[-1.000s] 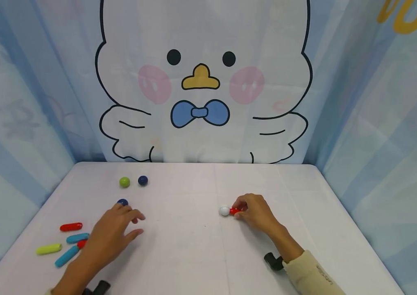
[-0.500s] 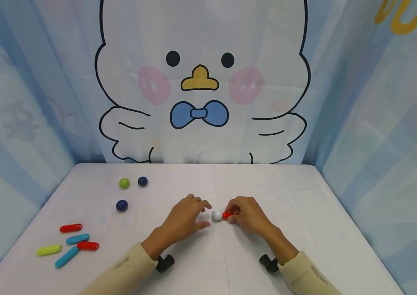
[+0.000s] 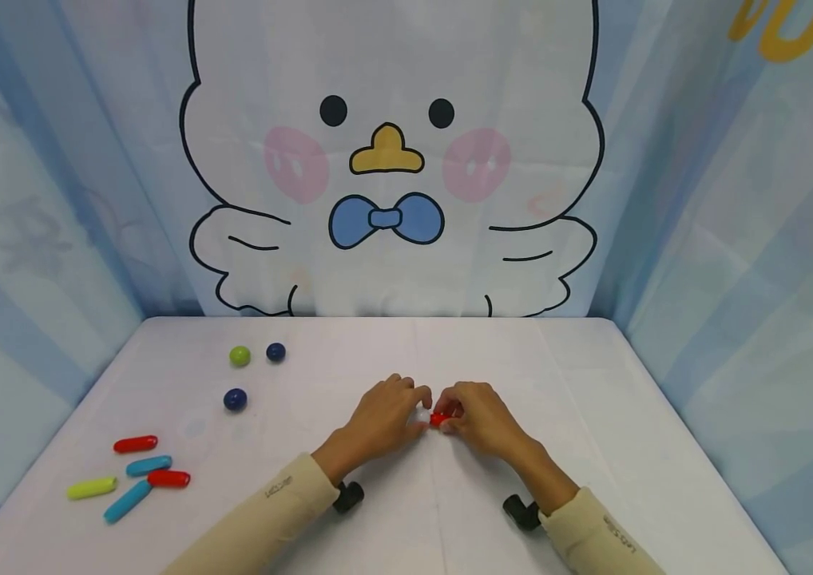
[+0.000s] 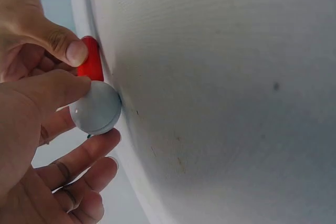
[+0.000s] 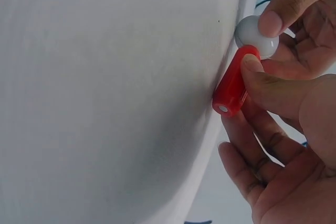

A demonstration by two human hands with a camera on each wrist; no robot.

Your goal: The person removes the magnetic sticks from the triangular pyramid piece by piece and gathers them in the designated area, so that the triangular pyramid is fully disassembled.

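Note:
Near the middle of the table, my left hand (image 3: 381, 417) pinches a white ball (image 4: 97, 109) between thumb and fingers. My right hand (image 3: 484, 417) holds a short red rod (image 5: 233, 83) with thumb and fingertips, its flat end showing a small pale disc in the right wrist view. The rod's other end touches the ball; whether the two are joined I cannot tell. Both pieces lie at or just above the white cloth. In the head view, fingers cover most of the ball and part of the rod.
At the left lie red rods (image 3: 168, 478) (image 3: 136, 444), blue rods (image 3: 128, 502) (image 3: 149, 464) and a yellow-green rod (image 3: 92, 488). Behind them sit two dark blue balls (image 3: 235, 400) (image 3: 275, 352) and a green ball (image 3: 239, 356). A printed curtain (image 3: 392, 271) hangs behind the white table (image 3: 565, 375).
From beside the dark blue ball at the left, my left hand has moved right and taken hold of the white ball. My right hand has shifted slightly left with the red rod.

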